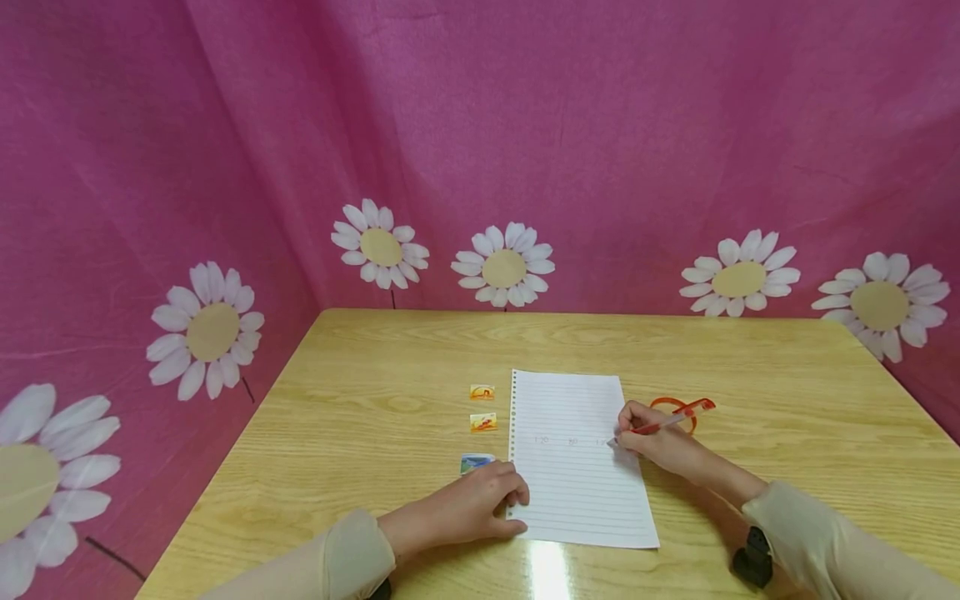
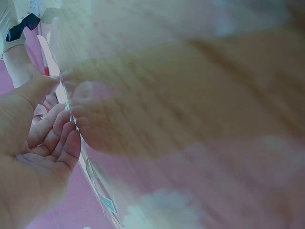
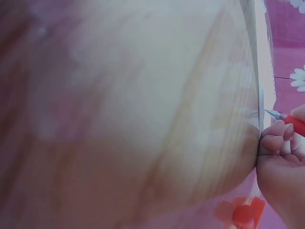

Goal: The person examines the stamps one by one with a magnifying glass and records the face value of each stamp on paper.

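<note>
A lined sheet of paper (image 1: 581,496) with a punched left edge lies on the table. My right hand (image 1: 660,442) pinches a red pen (image 1: 663,423), its tip at a row of faint red writing near the right margin. In the right wrist view the pen's pointed tip (image 3: 274,113) shows just above the paper. My left hand (image 1: 480,500) rests at the sheet's lower left edge, fingers relaxed and bent, fingertips on the paper. Just beyond it lies a blue-green card (image 1: 474,462), partly covered by that hand.
Two small yellow-orange cards, an upper card (image 1: 482,392) and a lower card (image 1: 483,422), lie left of the sheet. An orange-red ring (image 1: 660,401) lies behind the pen. The wooden table (image 1: 360,392) meets a pink curtain (image 1: 600,150) with daisies at its back.
</note>
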The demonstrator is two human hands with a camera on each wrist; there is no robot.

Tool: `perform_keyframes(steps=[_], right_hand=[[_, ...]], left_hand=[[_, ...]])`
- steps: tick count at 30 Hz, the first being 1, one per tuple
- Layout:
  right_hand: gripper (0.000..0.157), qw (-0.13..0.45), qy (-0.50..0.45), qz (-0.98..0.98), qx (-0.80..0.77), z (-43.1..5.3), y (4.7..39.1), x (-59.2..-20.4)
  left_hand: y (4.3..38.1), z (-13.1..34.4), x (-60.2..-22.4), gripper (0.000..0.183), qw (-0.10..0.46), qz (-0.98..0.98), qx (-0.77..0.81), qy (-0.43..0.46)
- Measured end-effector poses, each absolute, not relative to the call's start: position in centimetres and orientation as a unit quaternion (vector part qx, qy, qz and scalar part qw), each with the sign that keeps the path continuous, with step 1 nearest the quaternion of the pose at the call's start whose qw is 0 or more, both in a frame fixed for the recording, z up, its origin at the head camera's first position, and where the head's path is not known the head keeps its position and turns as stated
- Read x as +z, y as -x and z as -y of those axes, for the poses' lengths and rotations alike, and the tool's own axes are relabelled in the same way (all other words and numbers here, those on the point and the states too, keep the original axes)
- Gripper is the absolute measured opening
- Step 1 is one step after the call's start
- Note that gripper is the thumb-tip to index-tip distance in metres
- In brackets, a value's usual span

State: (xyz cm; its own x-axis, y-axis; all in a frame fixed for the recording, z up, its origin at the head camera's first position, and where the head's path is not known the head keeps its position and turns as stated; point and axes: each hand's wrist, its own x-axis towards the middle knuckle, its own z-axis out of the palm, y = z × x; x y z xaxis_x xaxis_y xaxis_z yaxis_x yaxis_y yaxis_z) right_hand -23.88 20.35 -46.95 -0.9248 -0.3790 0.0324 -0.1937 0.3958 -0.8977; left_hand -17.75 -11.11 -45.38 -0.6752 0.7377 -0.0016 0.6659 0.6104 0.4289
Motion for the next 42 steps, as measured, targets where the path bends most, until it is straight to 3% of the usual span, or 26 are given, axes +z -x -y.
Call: perform_keyframes(steps=[28, 42], right_hand=[[0.019, 0.085, 0.147, -0.817, -0.551, -20.77, 23.51, -47.25], [0.020, 0.070, 0.186, -0.792, -0.577, -20.29, 23.48, -46.55]], left_hand=[[17.66, 10.88, -45.29, 0.020, 0.093, -0.893, 0.197, -0.393], [17.70, 11.19, -45.45, 0.020, 0.080, -0.892, 0.197, -0.400]])
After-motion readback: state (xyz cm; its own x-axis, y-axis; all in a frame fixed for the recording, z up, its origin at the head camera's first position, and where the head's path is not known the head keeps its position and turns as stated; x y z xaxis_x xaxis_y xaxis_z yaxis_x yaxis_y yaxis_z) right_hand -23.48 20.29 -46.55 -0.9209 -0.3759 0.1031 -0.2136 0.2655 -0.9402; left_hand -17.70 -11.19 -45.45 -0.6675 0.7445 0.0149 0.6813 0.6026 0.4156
